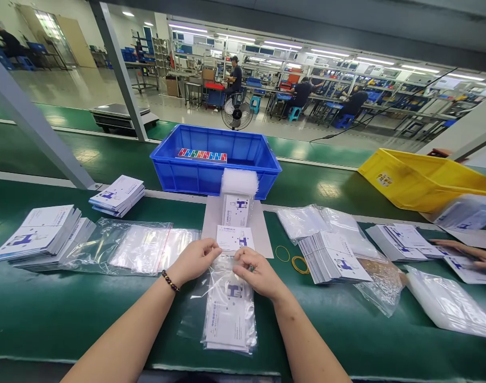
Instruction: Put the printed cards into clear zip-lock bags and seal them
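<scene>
Several white printed booklets lie in clear plastic bags (227,319) stacked flat in front of me. At the far edge of the top bag, my left hand (197,260) is closed, thumb and fingers pinched together on the plastic. My right hand (259,272) has its fingers curled on the same edge, a little to the right. Just beyond my fingertips lies a white booklet (231,234) with a purple print. Behind it, a bagged stack (237,207) leans up toward the blue bin. Exactly what the fingertips grip is partly hidden.
A blue bin (215,181) stands ahead, a yellow bin (422,181) to the right. Booklet stacks (43,234) and empty bags (143,247) lie left. Rubber bands (300,265) and another booklet stack (333,258) lie right. A co-worker's hand (466,252) touches booklets at far right.
</scene>
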The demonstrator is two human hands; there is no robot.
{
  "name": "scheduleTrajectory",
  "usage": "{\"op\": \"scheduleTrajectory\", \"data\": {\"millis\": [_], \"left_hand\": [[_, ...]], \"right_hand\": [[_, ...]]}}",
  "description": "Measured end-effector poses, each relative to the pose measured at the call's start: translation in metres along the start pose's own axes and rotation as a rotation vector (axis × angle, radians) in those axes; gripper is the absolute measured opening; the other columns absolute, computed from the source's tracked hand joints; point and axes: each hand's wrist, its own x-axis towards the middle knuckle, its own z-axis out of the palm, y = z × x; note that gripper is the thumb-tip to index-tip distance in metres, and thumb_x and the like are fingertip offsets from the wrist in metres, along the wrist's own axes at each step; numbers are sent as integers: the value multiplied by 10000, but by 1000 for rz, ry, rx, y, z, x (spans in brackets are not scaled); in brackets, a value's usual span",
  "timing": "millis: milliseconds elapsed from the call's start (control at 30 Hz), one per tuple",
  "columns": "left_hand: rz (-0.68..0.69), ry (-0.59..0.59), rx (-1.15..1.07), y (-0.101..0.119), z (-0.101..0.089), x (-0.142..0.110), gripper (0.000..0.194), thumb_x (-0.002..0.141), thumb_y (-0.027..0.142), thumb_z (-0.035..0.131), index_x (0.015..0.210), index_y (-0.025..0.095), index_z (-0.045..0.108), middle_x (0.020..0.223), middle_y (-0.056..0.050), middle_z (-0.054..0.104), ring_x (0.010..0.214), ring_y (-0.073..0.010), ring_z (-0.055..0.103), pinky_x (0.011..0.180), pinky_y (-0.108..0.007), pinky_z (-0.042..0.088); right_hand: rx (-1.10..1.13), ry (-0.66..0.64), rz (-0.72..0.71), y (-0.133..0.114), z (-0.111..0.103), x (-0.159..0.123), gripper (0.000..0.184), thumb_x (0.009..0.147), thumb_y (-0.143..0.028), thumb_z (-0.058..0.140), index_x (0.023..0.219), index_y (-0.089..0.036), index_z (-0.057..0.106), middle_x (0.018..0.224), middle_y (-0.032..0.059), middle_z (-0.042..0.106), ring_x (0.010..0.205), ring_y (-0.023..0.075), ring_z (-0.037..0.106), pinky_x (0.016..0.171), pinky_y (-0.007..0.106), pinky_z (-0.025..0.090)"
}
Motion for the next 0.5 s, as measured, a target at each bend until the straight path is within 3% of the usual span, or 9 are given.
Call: {"op": "scheduleTrajectory", "data": {"millis": [100,167,233,333,400,500], "left_hand": [[-195,-78,-203,-8,4,3,428,758,400,417,1075,134,528,399,67,436,404,-120,411,438,-218,291],[-261,-142,-304,-13,8,5,453,762,392,400,1102,114,511,357,73,416,359,-112,382,410,-213,281],[-290,-175,-363,-16,10,6,405,760,376,396,1042,122,537,348,74,409,335,-99,347,384,-204,256],[-333,-110,-413,-17,14,9,293,748,359,417,906,146,541,362,80,406,339,-84,333,373,-187,223],[-350,-60,-445,-15,17,10,212,743,359,430,761,159,500,365,86,390,337,-74,317,375,-183,207],[-349,-82,-480,-11,22,10,240,737,362,443,590,180,389,353,87,361,326,-61,277,377,-190,198]], "right_hand": [[-226,224,78,14,3,2,155,775,-227,474,862,-183,595,923,70,590,879,189,531,768,321,409],[-412,320,180,24,5,4,261,775,-221,468,1012,-169,566,953,105,606,924,233,522,800,376,386],[-521,305,247,29,7,5,298,775,-220,471,1054,-163,555,953,119,619,919,256,529,790,392,381],[-547,246,280,31,9,5,300,785,-228,463,1060,-154,557,966,125,624,935,270,530,794,402,383],[-507,242,284,30,11,6,296,778,-228,472,1050,-153,563,975,125,623,947,269,531,805,410,387],[-357,274,250,30,12,6,277,748,-228,503,1008,-176,582,984,103,624,963,249,533,839,409,388]]}}
